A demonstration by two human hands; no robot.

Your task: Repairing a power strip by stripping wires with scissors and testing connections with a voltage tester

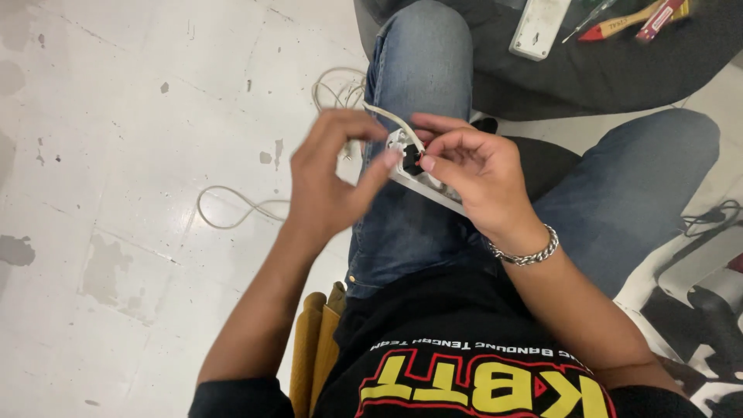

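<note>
Fingers of right hand [480, 174] gripping white power strip [422, 179], left hand [329, 174] fingertips pinching its end

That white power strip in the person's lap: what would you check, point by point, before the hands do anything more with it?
1. Strip held firmly: ok. The right hand grips the white power strip above the lap.
2. Left hand placed: ok. The left hand has its fingertips at the strip's open end.
3. Small black part seated: cannot tell; fingers partly hide it.
4. White cable free of tangles: ok where it shows; it loops loosely on the floor, with a further coil behind the knee.
5. Cable unplugged at the far end: cannot tell; that end is out of sight.
6. Tools near: ok. A screwdriver lies on the dark seat ahead.
</note>
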